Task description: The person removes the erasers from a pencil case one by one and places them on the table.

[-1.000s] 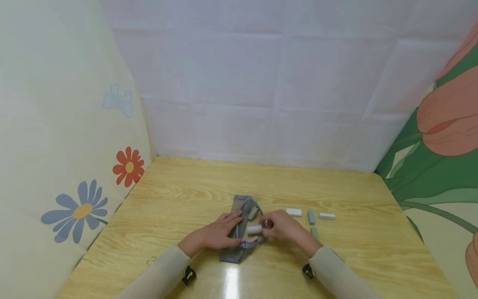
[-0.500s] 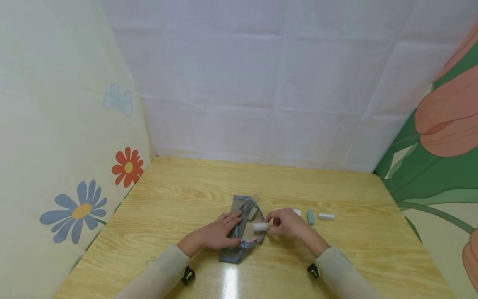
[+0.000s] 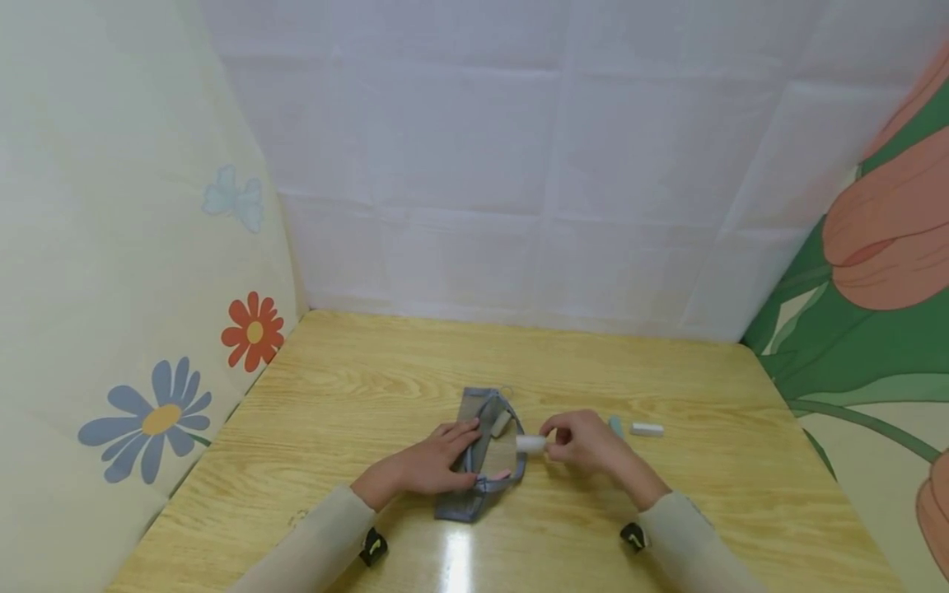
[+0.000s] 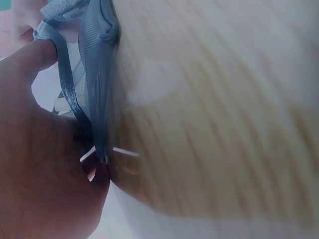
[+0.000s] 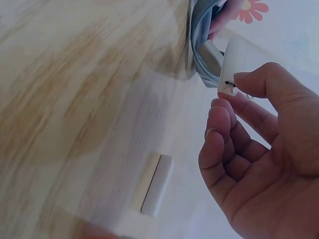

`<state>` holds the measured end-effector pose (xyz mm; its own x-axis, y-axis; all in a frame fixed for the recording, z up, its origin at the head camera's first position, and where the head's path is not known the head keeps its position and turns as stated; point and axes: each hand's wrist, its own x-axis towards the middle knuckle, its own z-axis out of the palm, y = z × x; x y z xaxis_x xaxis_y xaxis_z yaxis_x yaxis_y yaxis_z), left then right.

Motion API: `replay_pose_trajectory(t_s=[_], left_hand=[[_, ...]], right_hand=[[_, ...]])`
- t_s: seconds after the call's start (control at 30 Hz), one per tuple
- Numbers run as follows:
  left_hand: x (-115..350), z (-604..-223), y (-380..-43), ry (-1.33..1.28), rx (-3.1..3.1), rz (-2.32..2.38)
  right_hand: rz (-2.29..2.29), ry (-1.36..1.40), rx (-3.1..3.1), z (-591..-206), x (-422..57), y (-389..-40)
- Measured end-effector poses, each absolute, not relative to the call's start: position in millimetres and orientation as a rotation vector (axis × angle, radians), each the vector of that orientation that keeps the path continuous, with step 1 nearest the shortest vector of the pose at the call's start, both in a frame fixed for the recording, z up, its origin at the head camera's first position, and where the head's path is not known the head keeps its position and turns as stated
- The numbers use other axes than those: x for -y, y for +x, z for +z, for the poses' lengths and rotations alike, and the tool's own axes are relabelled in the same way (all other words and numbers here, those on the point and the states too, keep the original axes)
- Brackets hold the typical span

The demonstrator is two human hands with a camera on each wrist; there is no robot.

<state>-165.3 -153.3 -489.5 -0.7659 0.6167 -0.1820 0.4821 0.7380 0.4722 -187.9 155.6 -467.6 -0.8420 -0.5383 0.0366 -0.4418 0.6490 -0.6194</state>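
A grey mesh zip pouch (image 3: 458, 504) lies on the table with its mouth gaping to the right. My left hand (image 3: 423, 465) rests across its left side, fingers stretched out, thumb touching the blue-grey zip edge. Inside the mouth sit a beige block (image 3: 502, 422) and a small pink piece (image 3: 502, 475). At the pouch's right rim my right hand (image 3: 589, 445) pinches one end of a white block (image 3: 530, 444) between thumb and index finger. A small black mark shows on this block (image 5: 244, 59) in the right wrist view; its other fingers are loosely curled.
Right of my right hand lie a blue-green block (image 3: 615, 425) and a white block (image 3: 647, 429) on the wooden table (image 3: 356, 362). A pale block (image 5: 158, 185) lies below that hand in the right wrist view. Cloth hangings (image 3: 474, 165) border the table.
My right hand has moved right and slightly away from me, drawing the white block from inside the pouch mouth to its right rim. My left hand has stayed on the pouch.
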Motion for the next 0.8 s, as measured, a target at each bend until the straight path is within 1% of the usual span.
replay_pose_trajectory(t_s=[0.8], left_hand=[[149.9,-488.7,-163.8,0.868,-2.632,0.44]], right_hand=[[-0.991,-0.651,-2.77,-455.7,-201.5,-181.8]])
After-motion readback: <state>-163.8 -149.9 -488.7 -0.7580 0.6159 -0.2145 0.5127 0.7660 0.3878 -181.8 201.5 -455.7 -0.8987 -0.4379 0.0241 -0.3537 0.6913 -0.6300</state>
